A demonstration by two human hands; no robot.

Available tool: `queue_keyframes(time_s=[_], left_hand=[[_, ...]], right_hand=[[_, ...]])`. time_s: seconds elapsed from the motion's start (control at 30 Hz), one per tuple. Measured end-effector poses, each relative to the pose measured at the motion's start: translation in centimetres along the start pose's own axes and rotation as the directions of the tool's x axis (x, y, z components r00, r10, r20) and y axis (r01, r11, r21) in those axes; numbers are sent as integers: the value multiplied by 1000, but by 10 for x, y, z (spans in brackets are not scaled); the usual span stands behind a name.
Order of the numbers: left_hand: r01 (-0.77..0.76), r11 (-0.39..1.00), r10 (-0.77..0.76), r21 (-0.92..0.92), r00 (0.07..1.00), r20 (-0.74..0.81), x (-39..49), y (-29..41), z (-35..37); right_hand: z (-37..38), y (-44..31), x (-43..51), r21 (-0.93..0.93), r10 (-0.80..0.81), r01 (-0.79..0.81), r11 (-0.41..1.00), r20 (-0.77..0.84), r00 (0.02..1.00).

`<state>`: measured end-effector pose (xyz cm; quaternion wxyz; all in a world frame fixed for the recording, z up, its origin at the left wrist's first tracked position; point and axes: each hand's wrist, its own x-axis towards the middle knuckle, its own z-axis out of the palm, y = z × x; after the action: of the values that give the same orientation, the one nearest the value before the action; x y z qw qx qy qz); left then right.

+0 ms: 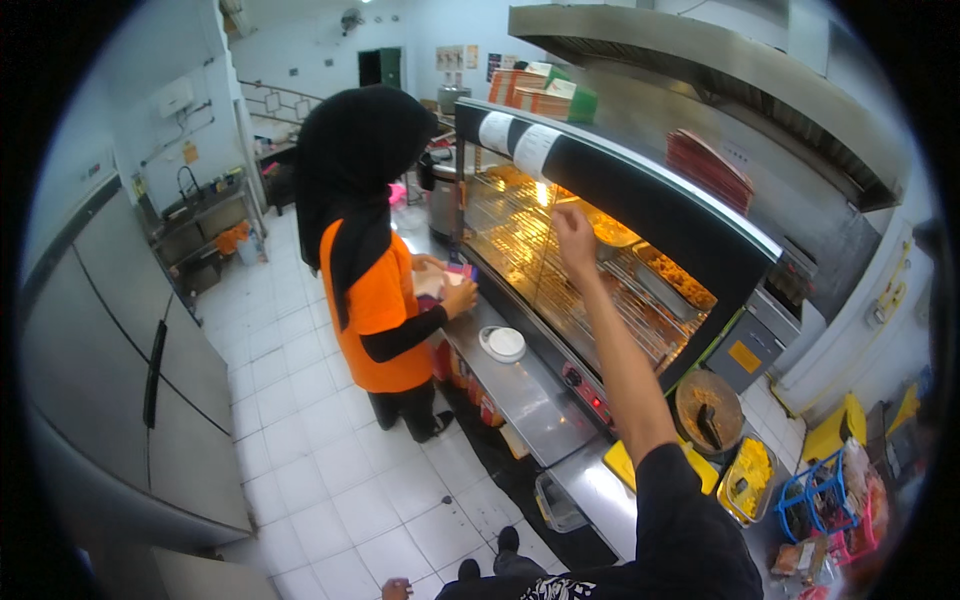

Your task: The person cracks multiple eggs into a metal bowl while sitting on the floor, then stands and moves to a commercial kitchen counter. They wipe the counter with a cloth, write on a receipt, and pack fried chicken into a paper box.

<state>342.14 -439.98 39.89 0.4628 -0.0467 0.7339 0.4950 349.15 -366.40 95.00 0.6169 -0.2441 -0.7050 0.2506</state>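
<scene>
My right hand (575,238) is raised in front of the glass of a lit food warmer cabinet (517,300), its fingers curled; whether it touches the glass or a slip cannot be told. Paper slips (534,150) are stuck to the cabinet's black upper edge, just above and left of the hand. Inside, behind the glass, are wire racks and a metal tray of fried food (679,279). Low at the picture's bottom edge hangs my left hand (397,589), partly cut off, with nothing seen in it. A white round lid or dish (504,344) lies on the steel counter (536,397).
A co-worker in an orange shirt (379,300) stands left at the counter, holding a box (457,276). At right are a bowl with a black utensil (709,412), a tray of yellow food (748,480) and a blue basket (817,499). Steel refrigerator doors (112,360) stand far left.
</scene>
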Motion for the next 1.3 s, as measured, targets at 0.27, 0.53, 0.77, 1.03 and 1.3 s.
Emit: queue_keyframes(time_s=[0.27, 0.53, 0.77, 1.03, 1.3], left_hand=[[72, 846, -132, 529, 988, 76, -20, -39, -2], [-12, 950, -27, 311, 992, 122, 8, 19, 47], [-99, 957, -9, 272, 930, 367, 30, -8, 23], [-150, 939, 1, 310, 901, 433, 84, 41, 6], [-556, 642, 214, 528, 791, 573, 20, 104, 145]], right_hand=[[52, 12, 129, 229, 35, -44, 972, 42, 998], [19, -70, 74, 662, 130, -258, 704, 237, 963], [-103, -144, -103, 616, 147, -204, 761, 142, 979], [-277, -206, -199, 258, 224, -216, 942, -3, 974], [-440, -147, -365, 110, 503, -495, 862, -299, 811]])
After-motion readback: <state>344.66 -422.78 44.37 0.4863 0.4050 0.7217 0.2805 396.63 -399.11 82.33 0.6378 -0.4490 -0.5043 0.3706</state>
